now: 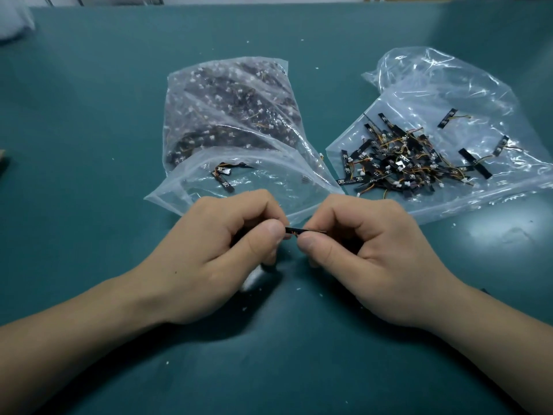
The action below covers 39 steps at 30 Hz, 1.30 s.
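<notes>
My left hand (215, 256) and my right hand (368, 259) meet just above the green table (89, 145). Between thumbs and forefingers they pinch one small black circuit strip (294, 231) with thin orange wires at its middle. The strip's ends are hidden by my fingers. A clear plastic bag (230, 115) packed with many such strips lies behind my left hand, its open mouth facing me with a few loose strips (224, 175) inside. To the right, a pile of black strips with wires and white connectors (410, 163) rests on a second flattened clear bag (449, 94).
Small white crumbs (254, 283) are scattered on the table under and around my hands. A whitish object (12, 19) sits at the far left corner. The table's far edge (269, 4) runs along the top.
</notes>
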Available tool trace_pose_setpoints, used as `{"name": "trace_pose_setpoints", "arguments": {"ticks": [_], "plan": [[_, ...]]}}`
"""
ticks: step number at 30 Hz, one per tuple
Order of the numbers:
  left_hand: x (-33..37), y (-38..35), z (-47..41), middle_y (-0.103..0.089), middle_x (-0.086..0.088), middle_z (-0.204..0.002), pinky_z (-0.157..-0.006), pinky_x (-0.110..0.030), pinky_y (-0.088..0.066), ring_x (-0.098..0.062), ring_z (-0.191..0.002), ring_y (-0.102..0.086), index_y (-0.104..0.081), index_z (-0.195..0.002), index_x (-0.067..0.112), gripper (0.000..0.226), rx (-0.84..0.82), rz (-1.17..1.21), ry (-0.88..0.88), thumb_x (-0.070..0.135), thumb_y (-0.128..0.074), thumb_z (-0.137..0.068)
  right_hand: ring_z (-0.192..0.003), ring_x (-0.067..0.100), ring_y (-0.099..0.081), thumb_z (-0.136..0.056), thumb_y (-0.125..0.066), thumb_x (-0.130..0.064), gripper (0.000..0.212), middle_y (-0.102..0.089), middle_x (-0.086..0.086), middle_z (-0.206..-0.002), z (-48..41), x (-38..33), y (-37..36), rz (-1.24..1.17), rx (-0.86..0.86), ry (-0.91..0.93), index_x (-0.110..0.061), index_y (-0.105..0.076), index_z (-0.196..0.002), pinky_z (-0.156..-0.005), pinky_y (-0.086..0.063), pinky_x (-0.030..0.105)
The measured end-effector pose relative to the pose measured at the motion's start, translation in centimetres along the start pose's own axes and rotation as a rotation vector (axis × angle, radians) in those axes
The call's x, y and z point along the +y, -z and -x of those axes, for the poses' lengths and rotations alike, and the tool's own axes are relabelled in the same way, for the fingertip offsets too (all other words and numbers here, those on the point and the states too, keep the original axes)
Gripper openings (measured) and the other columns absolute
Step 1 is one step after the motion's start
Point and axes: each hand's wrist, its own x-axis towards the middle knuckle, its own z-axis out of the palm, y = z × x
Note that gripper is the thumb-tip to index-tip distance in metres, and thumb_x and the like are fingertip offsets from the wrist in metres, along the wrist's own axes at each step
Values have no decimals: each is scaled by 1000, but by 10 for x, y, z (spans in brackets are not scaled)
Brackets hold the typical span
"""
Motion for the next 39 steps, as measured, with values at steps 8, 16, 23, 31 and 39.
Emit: {"name": "trace_pose_setpoints", "arguments": {"ticks": [8,16,23,31,39], "plan": [[-3,0,-2,-59,1,-60,-56,-21,-41,-12,-53,-56,-54,-70,24,34,-43,123,60,39,-44,-99,-54,5,-50,-93,-72,-34,11,-56,-27,-68,0,0,-4,36,38,24,-28,-63,-90,-58,-35,9],[-1,0,-3,-57,7,-61,-56,-19,-38,-10,-55,-51,-54,-75,26,26,-9,64,17,30,-52,-100,-56,9,-42,-84,-75,-39,27,-53,-9,-73,3,2,-5,-80,205,-11,-30,-50,-87,-55,-39,24],[0,-4,1,-59,2,-56,-50,-16,-38,-10,-48,-49,-62,-70,19,22,-30,-8,-1,17,-62,-91,-56,3,-47,-96,-60,-37,24,-55,-13,-63,1,3,-2,35,30,44,-21,-66,-80,-57,-35,13],[0,-2,2,-59,2,-57,-51,-22,-40,-14,-51,-51,-59,-71,19,20,-55,-60,-12,18,-59,-91,-62,4,-55,-96,-62,-41,16,-63,-14,-70,0,-1,-4,95,54,61,-33,-64,-83,-60,-38,10],[2,-2,3,-58,1,-54,-49,-19,-38,-14,-48,-51,-64,-69,16,22,-43,-26,-33,13,-62,-90,-52,13,-55,-97,-66,-40,24,-61,-11,-63,2,-2,-3,42,27,41,-25,-64,-79,-51,-41,20]]}}
